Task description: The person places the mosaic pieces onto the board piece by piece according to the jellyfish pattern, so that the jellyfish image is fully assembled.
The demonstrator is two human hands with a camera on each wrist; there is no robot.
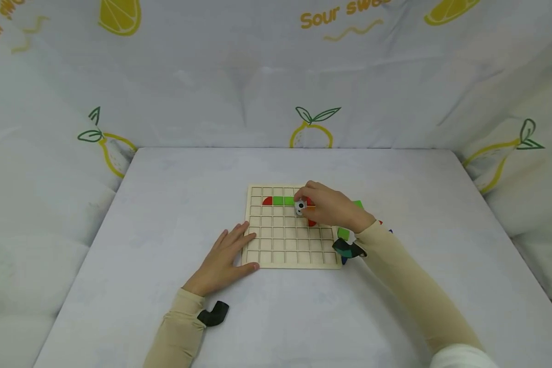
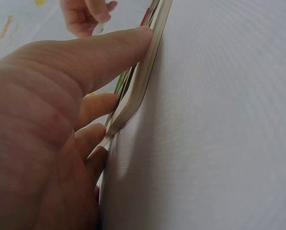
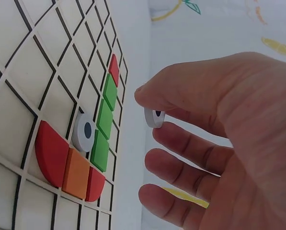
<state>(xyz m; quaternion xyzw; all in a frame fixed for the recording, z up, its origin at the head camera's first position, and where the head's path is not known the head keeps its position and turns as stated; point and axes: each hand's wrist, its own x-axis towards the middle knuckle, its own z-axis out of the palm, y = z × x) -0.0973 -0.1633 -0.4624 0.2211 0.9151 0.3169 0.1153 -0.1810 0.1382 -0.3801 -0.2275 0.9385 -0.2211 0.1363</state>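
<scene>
A pale wooden grid board (image 1: 278, 245) lies on the white table. My left hand (image 1: 223, 260) rests at its left edge, fingers spread over the rim and the thumb near the front corner. Above the board, my right hand (image 1: 328, 204) pinches a white eye tile (image 3: 154, 118) with a black dot between thumb and index finger. Another white eye tile (image 3: 84, 132) sits on the board, beside a row of green squares (image 3: 104, 119) with a red rounded tile (image 3: 114, 70) at the far end. An orange square (image 3: 75, 173) lies between red curved tiles (image 3: 51, 154).
Loose pieces lie right of the board, partly hidden by my right arm: a green block (image 1: 343, 233), another green piece (image 1: 358, 203), and bits of red and blue. White cloth (image 1: 211, 92) with lemon prints hangs behind the table.
</scene>
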